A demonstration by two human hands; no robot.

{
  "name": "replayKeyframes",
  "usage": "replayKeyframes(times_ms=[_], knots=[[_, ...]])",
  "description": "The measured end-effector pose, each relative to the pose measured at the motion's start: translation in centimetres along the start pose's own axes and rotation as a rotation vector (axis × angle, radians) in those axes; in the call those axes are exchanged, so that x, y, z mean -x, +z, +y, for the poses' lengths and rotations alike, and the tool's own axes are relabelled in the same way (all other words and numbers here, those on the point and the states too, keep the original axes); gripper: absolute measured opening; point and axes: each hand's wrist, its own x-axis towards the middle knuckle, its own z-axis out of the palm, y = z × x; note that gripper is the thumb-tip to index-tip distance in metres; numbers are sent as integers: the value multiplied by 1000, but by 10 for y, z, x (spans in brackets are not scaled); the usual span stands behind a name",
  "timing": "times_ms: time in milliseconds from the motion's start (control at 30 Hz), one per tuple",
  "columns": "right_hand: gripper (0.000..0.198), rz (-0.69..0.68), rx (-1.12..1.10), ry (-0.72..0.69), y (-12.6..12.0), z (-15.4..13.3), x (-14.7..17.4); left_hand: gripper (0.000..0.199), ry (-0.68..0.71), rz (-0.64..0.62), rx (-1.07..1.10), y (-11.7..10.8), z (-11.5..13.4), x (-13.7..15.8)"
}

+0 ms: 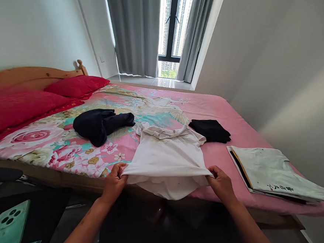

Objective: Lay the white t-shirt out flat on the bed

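A white T-shirt (168, 154) lies spread on the near edge of the bed (219, 106), its lower part hanging over the side. My left hand (115, 182) pinches the shirt's left fold at the bed's edge. My right hand (222, 184) grips the right fold. Both hold a raised layer of the cloth stretched between them.
A crumpled dark navy garment (98, 126) lies further up the bed. A folded black garment (211, 130) sits right of the shirt. A stack of folded white clothes (273, 171) rests at the near right corner. Red pillows (24, 103) line the headboard. A green phone (8, 230) is at lower left.
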Motion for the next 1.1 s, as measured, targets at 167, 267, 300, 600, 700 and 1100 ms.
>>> replayKeyframes(times_ms=[167, 267, 300, 600, 700, 1100], knots=[[27, -169, -147, 6, 5, 12, 34, 19, 36, -63, 86, 9, -16, 21], [28, -275, -262, 61, 3, 12, 42, 11, 64, -147, 177, 7, -17, 29], [29, -281, -277, 67, 1, 11, 43, 10, 78, -189, 213, 5, -16, 30], [13, -315, -289, 35, -8, 27, 53, 41, -62, -422, 483, -6, -8, 28], [18, -151, -347, 45, -6, 28, 53, 53, -137, -416, 420, -2, -5, 27], [24, 291, -446, -16, -50, -12, 31, 37, -119, -209, -66, -68, 33, 2]])
